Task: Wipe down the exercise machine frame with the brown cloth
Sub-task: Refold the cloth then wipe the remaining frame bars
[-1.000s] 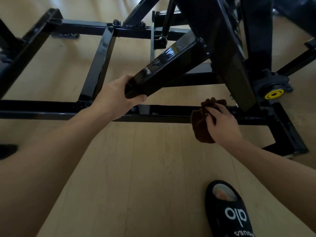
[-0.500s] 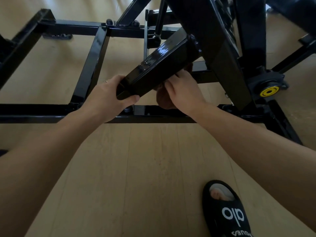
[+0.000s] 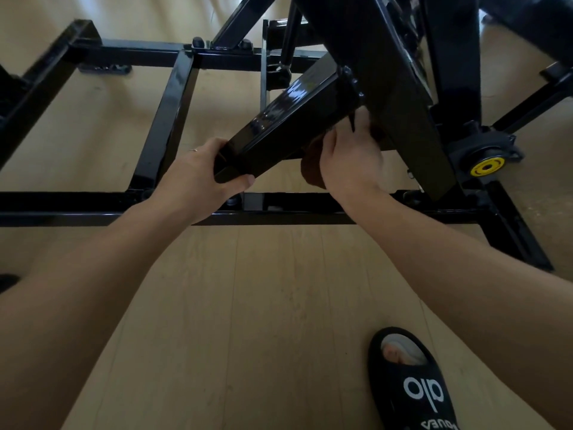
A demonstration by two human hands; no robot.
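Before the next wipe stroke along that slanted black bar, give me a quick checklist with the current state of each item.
1. Left hand grips the lower end of the slanted bar: ok.
2. Right hand holds the brown cloth: ok.
3. Cloth pressed against the bar's underside: cannot tell, contact is hidden.
4. Fingers clear of the joint where the bar meets the upright: not ok, right fingertips sit right at it.
5. Slippered foot clear of the base rail: ok.
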